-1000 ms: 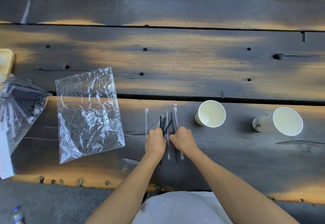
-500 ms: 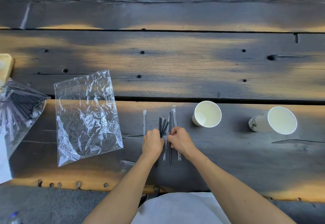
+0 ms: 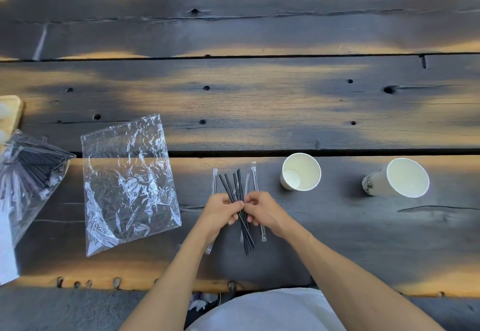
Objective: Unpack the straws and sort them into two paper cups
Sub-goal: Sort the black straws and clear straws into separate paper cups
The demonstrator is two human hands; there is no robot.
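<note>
Several black straws (image 3: 237, 188) are bunched and fanned above the dark wooden table, pinched between my left hand (image 3: 219, 210) and my right hand (image 3: 262, 210). Clear-wrapped straws lie beside them: one wrapped straw (image 3: 214, 180) on the left and another wrapped straw (image 3: 255, 180) on the right. A plain white paper cup (image 3: 301, 172) stands just right of the straws. A second paper cup (image 3: 397, 178) with a dark print stands farther right. Both cups look empty.
An empty clear plastic bag (image 3: 127, 180) lies flat to the left of my hands. A second bag full of black straws (image 3: 28, 172) sits at the left edge, near a wooden board (image 3: 10, 112). The table's front edge (image 3: 130, 282) runs close to my body.
My hands have drawn the loose black straws together into one bundle and raised it off the table. The wrapped straws stay on the table.
</note>
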